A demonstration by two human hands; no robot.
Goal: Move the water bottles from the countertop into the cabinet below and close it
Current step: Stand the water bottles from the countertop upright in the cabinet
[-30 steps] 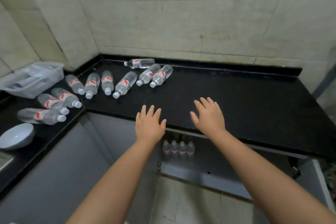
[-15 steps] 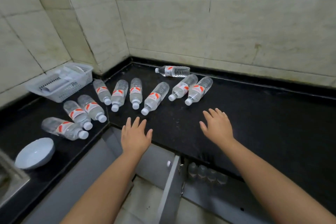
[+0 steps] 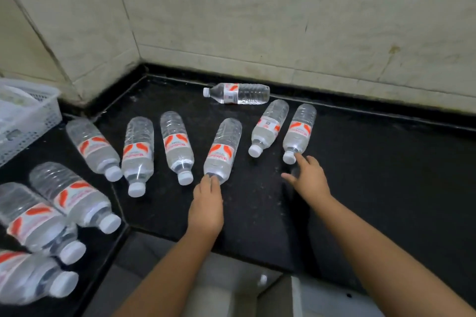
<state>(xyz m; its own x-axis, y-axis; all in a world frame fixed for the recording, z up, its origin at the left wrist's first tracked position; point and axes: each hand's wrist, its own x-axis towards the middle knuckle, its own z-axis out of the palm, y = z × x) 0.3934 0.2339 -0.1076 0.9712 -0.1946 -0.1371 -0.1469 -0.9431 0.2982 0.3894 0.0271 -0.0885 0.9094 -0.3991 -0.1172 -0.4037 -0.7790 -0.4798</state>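
Note:
Several clear water bottles with red-and-white labels lie on their sides on the black countertop [image 3: 373,162]. My left hand [image 3: 206,203] has its fingers curled over the cap and neck of one bottle [image 3: 222,152] in the middle, hiding its cap. My right hand [image 3: 307,177] reaches with spread fingers, its fingertips touching the white cap of the rightmost bottle [image 3: 299,132]. Another bottle [image 3: 268,126] lies between these two, and one more [image 3: 238,93] rests crosswise by the wall. The cabinet below [image 3: 334,301] shows only as an opening past its door edge [image 3: 295,296].
More bottles lie to the left: three side by side [image 3: 139,149] and three on the left counter wing [image 3: 69,195]. A white plastic basket [image 3: 28,116] stands at the far left. Tiled walls close the corner behind the counter.
Both hands have moved forward onto the counter. The left hand has reached a middle bottle's cap and the right hand the rightmost bottle's cap. The view has moved closer and lost the cabinet interior.

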